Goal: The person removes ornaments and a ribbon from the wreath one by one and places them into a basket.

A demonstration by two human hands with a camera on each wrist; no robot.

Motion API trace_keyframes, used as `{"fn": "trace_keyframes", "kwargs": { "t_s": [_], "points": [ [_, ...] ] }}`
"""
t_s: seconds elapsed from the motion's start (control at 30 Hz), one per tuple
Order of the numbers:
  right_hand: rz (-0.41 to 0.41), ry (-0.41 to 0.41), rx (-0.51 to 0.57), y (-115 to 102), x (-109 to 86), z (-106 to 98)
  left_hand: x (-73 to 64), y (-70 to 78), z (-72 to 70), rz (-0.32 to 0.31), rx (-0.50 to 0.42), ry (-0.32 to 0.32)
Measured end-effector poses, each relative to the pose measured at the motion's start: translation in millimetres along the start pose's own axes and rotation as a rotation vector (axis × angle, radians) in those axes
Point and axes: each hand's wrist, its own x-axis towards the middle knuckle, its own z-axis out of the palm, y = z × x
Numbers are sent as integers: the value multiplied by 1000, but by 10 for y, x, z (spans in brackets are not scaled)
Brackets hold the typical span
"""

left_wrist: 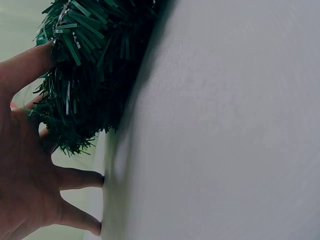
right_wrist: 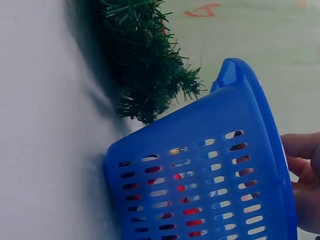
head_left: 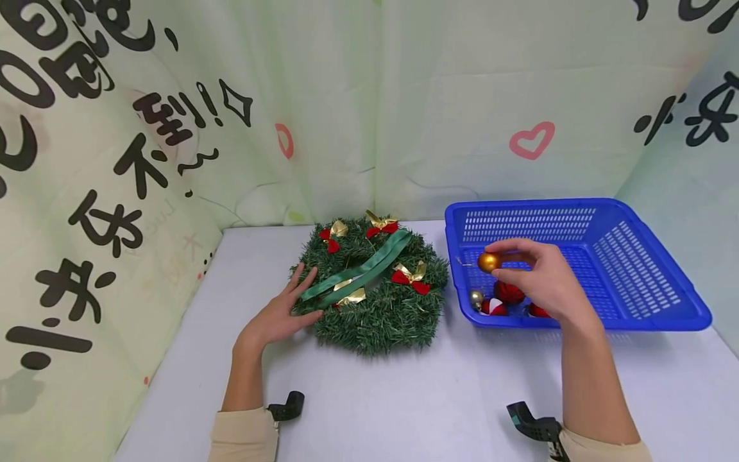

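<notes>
A green Christmas wreath [head_left: 375,327] with red and gold bows and a green ribbon [head_left: 369,269] lies flat on the table. My left hand [head_left: 283,312] rests on its left edge with fingers spread; in the left wrist view two fingertips [left_wrist: 95,178] reach down at the tabletop. Over the left part of a blue plastic basket [head_left: 652,282], my right hand [head_left: 539,276] pinches a gold ball ornament [head_left: 488,262] between thumb and fingers. Below it in the basket are a dark red ball [head_left: 509,293], a small gold ball [head_left: 476,298] and a red-and-white ornament [head_left: 494,307].
The white table [head_left: 404,404] runs back to a pale green curtain [head_left: 433,96] with black writing and pink hearts. The basket's slotted wall [right_wrist: 200,165] stands close beside the wreath's right side. Black wrist camera mounts [head_left: 287,407] sit on both forearms.
</notes>
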Motion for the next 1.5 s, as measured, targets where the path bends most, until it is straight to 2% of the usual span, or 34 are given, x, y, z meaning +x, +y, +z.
{"fn": "trace_keyframes", "kwargs": {
  "t_s": [0.27, 0.63, 1.0, 1.2, 1.5],
  "points": [
    [15, -54, -84, 24, 57, 77, -2, -2, 0, 1, 0, 4],
    [-23, -51, -191, 63, 97, 172, 1, -8, 4, 3, -12, 3],
    [-54, -28, -252, 99, 133, 262, 3, 4, 1, 13, -9, 8],
    [-89, -50, -282, 122, 143, 295, 7, -3, 6, 13, -9, 9],
    [-88, -83, -308, 156, 161, 325, 10, -12, 14, 13, -16, 7]
  ]
}}
